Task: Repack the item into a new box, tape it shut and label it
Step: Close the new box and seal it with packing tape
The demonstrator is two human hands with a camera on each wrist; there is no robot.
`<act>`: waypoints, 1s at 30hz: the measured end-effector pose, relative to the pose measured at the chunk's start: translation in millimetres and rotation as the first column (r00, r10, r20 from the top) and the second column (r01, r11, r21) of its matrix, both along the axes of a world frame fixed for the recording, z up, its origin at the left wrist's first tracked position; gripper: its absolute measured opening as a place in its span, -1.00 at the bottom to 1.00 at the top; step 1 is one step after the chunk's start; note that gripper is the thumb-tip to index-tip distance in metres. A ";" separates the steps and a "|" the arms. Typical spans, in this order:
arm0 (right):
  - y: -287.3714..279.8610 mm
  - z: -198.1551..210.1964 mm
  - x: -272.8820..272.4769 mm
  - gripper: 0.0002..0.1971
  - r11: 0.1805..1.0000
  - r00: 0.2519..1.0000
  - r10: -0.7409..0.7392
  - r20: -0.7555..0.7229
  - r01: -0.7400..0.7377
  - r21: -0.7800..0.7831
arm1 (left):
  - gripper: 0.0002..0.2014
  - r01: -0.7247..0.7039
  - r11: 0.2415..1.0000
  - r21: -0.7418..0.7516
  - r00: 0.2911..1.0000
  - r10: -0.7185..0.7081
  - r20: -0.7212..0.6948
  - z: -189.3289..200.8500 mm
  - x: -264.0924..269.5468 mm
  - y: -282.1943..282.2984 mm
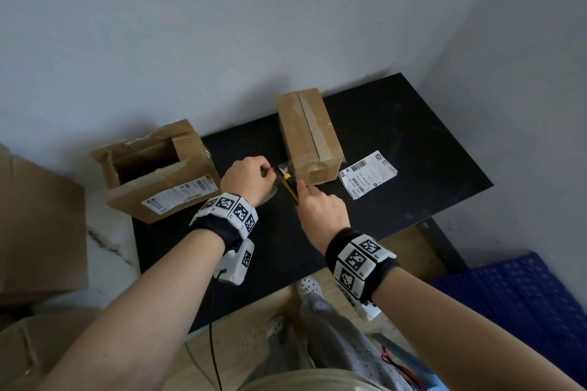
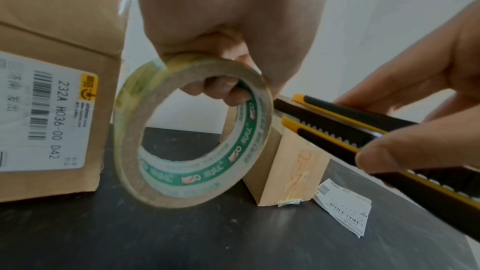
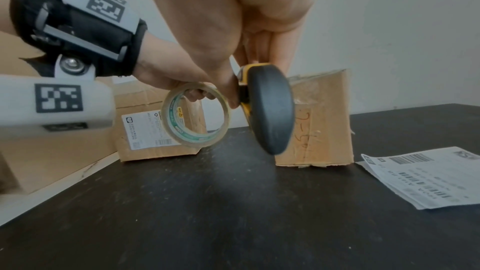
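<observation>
My left hand grips a roll of clear tape with a green printed core, fingers hooked through its hole, held just above the black table. My right hand holds a yellow and black utility knife whose tip points at the stretch of tape between the roll and the closed, taped cardboard box. That box stands just behind the knife and the roll. A sheet of shipping labels lies to the right of the box.
An opened, torn cardboard box with an old label sits at the table's left edge. More cardboard stands on the floor at left. A blue perforated crate is at lower right. A grey wall runs behind the table.
</observation>
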State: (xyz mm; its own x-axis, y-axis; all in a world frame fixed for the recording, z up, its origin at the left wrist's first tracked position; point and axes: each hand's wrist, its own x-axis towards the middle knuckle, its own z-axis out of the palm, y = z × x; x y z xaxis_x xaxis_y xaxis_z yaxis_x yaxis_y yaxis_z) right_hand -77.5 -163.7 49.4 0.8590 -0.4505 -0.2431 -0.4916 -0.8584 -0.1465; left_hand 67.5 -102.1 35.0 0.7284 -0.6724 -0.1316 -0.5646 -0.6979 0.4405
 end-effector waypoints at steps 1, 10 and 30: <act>0.6 1.8 -0.6 -0.41 1.000 0.999 0.012 -0.029 -0.013 -0.020 | -0.87 0.004 1.000 -0.004 1.000 -0.004 -0.003 -0.6 0.3 0.1; 7.0 28.0 6.5 -0.33 0.970 0.959 0.123 -0.254 -0.171 -0.175 | -0.84 0.071 0.995 0.072 0.997 -0.073 0.021 -0.4 -0.4 -0.7; -32.4 -45.4 -14.7 -0.54 0.923 0.973 -0.149 -0.178 0.202 0.329 | -0.91 0.048 0.999 0.025 0.994 -0.045 -0.102 -5.2 4.3 2.1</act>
